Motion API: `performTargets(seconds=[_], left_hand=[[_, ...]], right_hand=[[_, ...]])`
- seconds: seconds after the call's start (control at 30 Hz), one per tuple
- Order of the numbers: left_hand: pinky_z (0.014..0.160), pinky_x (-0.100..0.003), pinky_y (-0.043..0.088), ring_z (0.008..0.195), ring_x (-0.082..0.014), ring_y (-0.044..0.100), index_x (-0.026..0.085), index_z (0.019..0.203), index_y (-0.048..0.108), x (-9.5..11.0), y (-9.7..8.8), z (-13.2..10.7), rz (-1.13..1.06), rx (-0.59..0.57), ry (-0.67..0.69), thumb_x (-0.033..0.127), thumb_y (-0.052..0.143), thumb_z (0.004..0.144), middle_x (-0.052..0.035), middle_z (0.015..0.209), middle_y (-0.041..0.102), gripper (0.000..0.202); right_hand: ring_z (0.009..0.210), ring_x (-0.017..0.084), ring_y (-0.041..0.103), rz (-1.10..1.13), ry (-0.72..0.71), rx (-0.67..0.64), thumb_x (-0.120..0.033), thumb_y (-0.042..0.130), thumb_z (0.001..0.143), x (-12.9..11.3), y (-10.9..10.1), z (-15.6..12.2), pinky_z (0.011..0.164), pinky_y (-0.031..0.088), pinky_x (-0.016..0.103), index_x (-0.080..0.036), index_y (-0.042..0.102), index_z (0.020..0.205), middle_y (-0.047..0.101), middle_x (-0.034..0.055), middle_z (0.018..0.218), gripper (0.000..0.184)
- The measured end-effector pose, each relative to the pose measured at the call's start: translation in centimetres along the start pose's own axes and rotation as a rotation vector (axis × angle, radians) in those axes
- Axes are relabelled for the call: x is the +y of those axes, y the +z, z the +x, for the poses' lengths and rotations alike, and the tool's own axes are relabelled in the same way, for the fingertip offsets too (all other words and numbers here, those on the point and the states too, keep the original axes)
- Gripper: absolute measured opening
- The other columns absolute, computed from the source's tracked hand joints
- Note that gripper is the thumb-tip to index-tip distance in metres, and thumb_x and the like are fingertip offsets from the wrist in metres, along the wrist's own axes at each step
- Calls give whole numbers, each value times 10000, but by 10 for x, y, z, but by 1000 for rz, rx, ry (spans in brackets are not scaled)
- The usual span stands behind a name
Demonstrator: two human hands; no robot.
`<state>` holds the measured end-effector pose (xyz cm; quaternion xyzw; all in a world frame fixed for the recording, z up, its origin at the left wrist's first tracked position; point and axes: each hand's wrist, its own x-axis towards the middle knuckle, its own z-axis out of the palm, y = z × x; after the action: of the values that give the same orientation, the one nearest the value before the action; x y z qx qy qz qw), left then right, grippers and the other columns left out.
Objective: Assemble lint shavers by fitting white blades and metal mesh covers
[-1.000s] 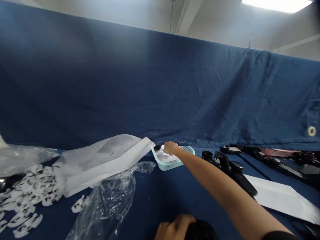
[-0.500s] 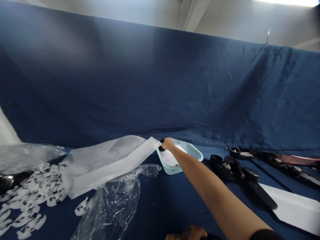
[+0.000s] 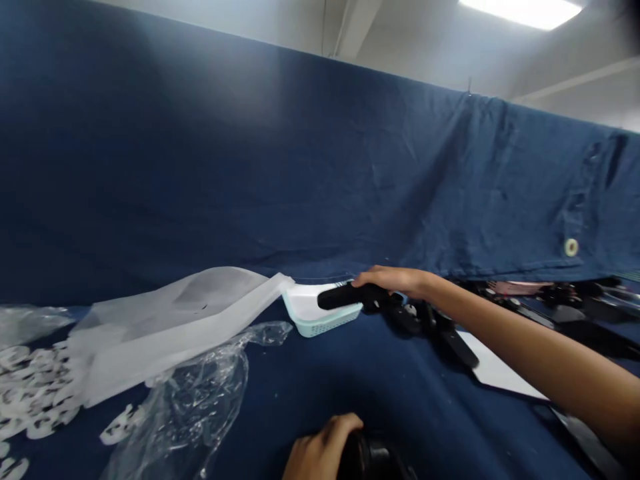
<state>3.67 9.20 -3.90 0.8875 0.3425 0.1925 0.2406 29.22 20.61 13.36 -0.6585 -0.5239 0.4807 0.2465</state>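
Observation:
My right hand (image 3: pixel 383 277) is closed around a long, rounded black handle-like part (image 3: pixel 343 295), holding it over the right side of a light-blue basket (image 3: pixel 320 328). White material lines the inside of that basket. At the bottom edge, my left hand (image 3: pixel 320 450) grips a dark, round-ended part with a glossy black section (image 3: pixel 375 460); its full shape is cut off by the frame. A sheet of translucent white wrapping (image 3: pixel 165 340) reaches up to the basket's left corner, and a crumpled clear plastic bag (image 3: pixel 200 400) lies below the sheet.
Several white cut-out pieces with dark marks (image 3: pixel 37 387) are piled at the left. To the right lie black parts (image 3: pixel 450 337), a white board (image 3: pixel 500 370) and a pink basket (image 3: pixel 520 288). A blue cloth curtain (image 3: pixel 300 167) hangs behind the blue-covered table (image 3: pixel 300 387).
My right hand has come out of the basket and moved right with the black handle-like part. My left hand has risen further into view. The whole view has shifted rightward.

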Motion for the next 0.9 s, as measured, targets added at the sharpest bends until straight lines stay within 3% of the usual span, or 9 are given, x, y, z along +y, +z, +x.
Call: performTargets(seconds=[0.1,0.2,0.33,0.43,0.63,0.77,0.9], left_hand=[[846,-399,583,991,-282,726,303,1226,531,3,-5,-4,6,15,12,381,777,725,-35,1178,724,565],[838,-399,571,935,-266,729,284,1261,493,5,-7,-7,15,25,32,380,693,789,-59,1155,719,521],[652,-313,581,602,-203,705,265,1259,504,6,-6,-5,52,64,84,424,617,843,26,742,716,459],[578,-276,564,499,-181,659,265,1241,532,5,-5,-4,82,136,145,433,605,842,68,592,645,439],[578,-277,568,532,-186,674,265,1229,570,5,-5,-4,97,168,155,446,578,850,57,599,657,421],[528,-245,552,500,-170,658,266,1222,571,6,-7,-4,99,163,141,440,612,828,59,611,670,432],[448,-200,512,467,-139,640,281,1240,551,5,-6,-5,80,148,129,404,642,810,46,722,724,457]], right_hand=[[616,154,670,233,83,-28,-402,559,944,69,-14,-59,517,562,265,-104,652,989,720,71,814,316],[617,189,697,471,143,-32,-439,502,943,134,-5,-99,488,580,281,-83,636,1008,745,119,817,386],[609,159,715,718,231,-64,-545,398,960,189,18,-119,460,568,220,-86,633,1033,755,144,924,520],[601,127,711,825,242,-64,-543,358,979,205,27,-117,512,585,194,-90,634,979,748,126,894,531],[532,100,631,829,178,-8,-579,392,985,209,25,-89,398,466,187,-110,631,1008,711,68,852,526],[579,103,614,782,148,119,-479,506,981,204,25,-71,515,522,240,-137,625,1023,661,5,814,364],[689,138,665,744,75,285,-496,481,986,198,28,-69,587,571,286,-147,579,1159,676,55,979,402]])
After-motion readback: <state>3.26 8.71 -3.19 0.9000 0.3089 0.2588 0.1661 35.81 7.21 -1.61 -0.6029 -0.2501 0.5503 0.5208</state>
